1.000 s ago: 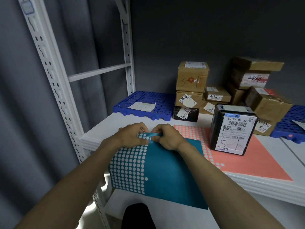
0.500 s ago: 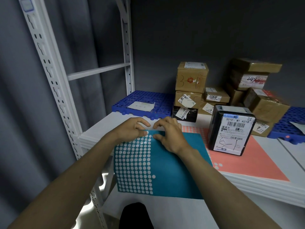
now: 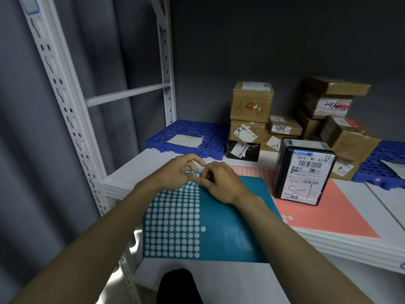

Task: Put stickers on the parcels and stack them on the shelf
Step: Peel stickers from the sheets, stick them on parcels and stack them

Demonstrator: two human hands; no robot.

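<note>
Two hands meet at the far edge of the teal sticker sheet [image 3: 221, 224], which lies on the near left part of the white shelf [image 3: 135, 165] and hangs over its front edge. Your left hand [image 3: 173, 174] curls its fingers round that edge and lifts it slightly; your right hand [image 3: 221, 183] pinches at the same spot with thumb and forefinger, where rows of round white dots begin. Just right of the sheet, partly under it, lies a pink sticker sheet [image 3: 333, 216], and on this stands a black parcel [image 3: 303, 170] with a white label. Farther back sit stacked brown boxes [image 3: 252, 102] between two blue plastic grids [image 3: 186, 133].
</note>
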